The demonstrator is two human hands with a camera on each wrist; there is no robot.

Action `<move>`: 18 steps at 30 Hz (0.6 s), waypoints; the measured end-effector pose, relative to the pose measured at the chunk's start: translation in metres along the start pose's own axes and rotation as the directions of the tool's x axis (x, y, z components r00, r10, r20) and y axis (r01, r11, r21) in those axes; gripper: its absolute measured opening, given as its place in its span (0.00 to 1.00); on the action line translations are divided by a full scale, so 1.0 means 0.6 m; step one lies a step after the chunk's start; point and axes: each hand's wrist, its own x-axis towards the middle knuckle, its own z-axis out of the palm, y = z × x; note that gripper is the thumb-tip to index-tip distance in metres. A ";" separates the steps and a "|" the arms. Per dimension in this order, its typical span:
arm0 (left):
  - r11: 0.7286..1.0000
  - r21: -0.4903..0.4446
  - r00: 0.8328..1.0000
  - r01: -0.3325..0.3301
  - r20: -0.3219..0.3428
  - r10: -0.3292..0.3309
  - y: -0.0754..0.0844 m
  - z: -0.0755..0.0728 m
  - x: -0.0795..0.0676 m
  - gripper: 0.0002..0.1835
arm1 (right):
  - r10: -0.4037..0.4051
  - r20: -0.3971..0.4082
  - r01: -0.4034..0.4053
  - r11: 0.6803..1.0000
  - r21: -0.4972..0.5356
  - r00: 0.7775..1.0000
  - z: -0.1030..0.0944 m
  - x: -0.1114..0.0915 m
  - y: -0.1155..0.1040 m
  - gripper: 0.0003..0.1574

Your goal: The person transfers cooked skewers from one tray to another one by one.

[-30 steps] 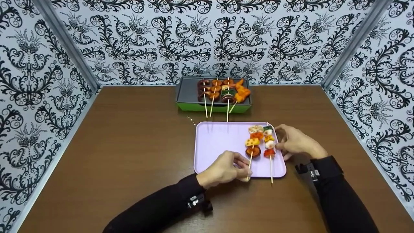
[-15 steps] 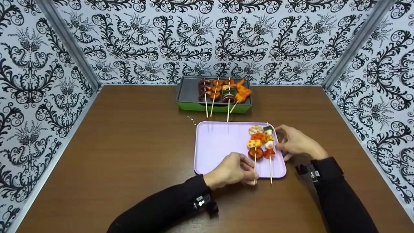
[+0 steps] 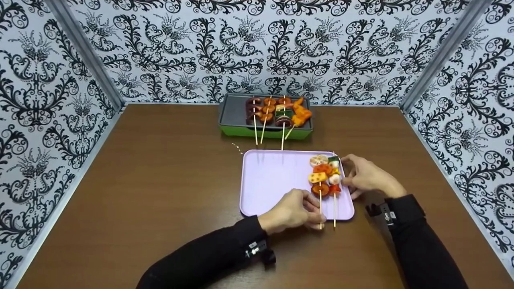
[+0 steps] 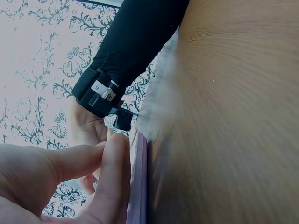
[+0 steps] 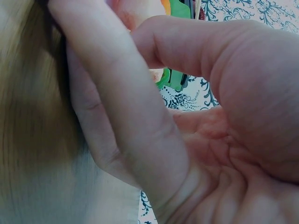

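My left hand (image 3: 295,210) pinches the bare stick end of a skewer (image 3: 319,178) between thumb and fingers, at the near edge of a pale purple tray (image 3: 265,176). That skewer carries a lotus slice, an orange piece, a yellow spotted piece and a brown mushroom-like round. Right beside it lies a second skewer (image 3: 334,180) with green, white, yellow and red pieces, its stick jutting over the tray's near rim. My right hand (image 3: 367,174) grips the tray's right rim, thumb on the inner side and fingers low outside. In the left wrist view, my left fingertips (image 4: 117,140) hide most of the stick.
Behind the tray stands a green grill box (image 3: 261,132) with a grey top. Several food skewers (image 3: 267,110) lie on its right part, sticks pointing toward the tray. Patterned walls (image 3: 241,48) enclose the brown table (image 3: 160,180) at the back and sides.
My left hand has moved right with its skewer, bringing it against the second skewer. My right hand has stayed at the tray's right rim.
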 end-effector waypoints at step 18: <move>0.999 -0.036 0.994 0.016 0.107 -0.012 0.003 -0.009 0.003 0.10 | -0.023 -0.009 0.022 0.999 -0.024 1.000 -0.001 -0.001 -0.002 0.49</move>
